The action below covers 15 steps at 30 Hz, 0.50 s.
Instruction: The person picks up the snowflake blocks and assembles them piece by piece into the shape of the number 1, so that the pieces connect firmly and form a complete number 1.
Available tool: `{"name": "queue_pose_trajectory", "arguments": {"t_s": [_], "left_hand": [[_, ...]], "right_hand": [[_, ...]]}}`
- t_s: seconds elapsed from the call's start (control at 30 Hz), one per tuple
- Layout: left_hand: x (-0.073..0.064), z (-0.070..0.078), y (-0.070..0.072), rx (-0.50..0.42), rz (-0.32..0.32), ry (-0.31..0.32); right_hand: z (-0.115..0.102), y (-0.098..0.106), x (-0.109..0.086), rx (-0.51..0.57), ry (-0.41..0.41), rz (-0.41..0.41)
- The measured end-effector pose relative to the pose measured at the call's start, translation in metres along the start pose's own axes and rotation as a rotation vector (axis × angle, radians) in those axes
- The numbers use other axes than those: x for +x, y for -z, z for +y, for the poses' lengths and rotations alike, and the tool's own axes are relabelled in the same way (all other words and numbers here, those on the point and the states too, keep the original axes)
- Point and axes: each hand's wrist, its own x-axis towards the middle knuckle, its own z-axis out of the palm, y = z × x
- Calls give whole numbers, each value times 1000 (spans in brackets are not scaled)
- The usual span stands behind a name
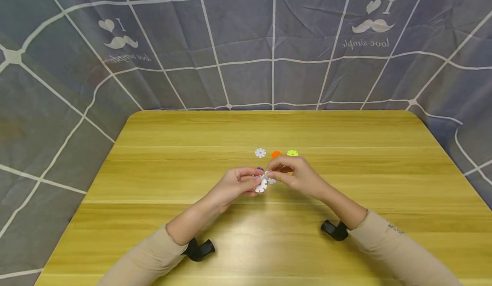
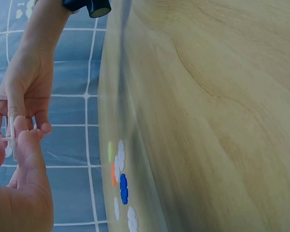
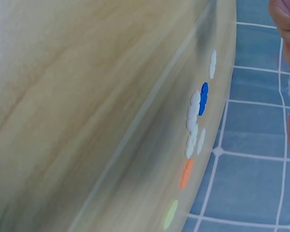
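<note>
White notched discs (image 1: 261,187), joined or overlapping: pinched by left hand (image 1: 235,184) and right hand (image 1: 297,174), apparently for two-sided steadiness. Orange disc (image 1: 276,154), lime disc (image 1: 292,153): beyond right hand, presumably kept reachable.

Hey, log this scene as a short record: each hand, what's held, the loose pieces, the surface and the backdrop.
Left hand: pinches the white notched pieces between thumb and fingers
Right hand: pinches the same pieces from the other side
Held pieces: at least two, set at an angle; whether slotted together, cannot tell
Loose pieces: orange disc, yellow-green disc, blue disc, several white discs
Surface: wood-grain table
Backdrop: gray cloth with white grid lines
Sleeves: beige, both arms
</note>
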Motion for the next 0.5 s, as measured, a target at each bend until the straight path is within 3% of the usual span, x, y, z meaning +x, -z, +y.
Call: {"name": "queue_pose_trajectory", "arguments": {"t_s": [0.3, 0.5], "left_hand": [[1, -2, -3, -20, -33, 21], [1, -4, -2, -1, -51, 37]], "right_hand": [[2, -5, 1, -33, -10, 6], [1, -2, 1, -18, -106, -18]]}}
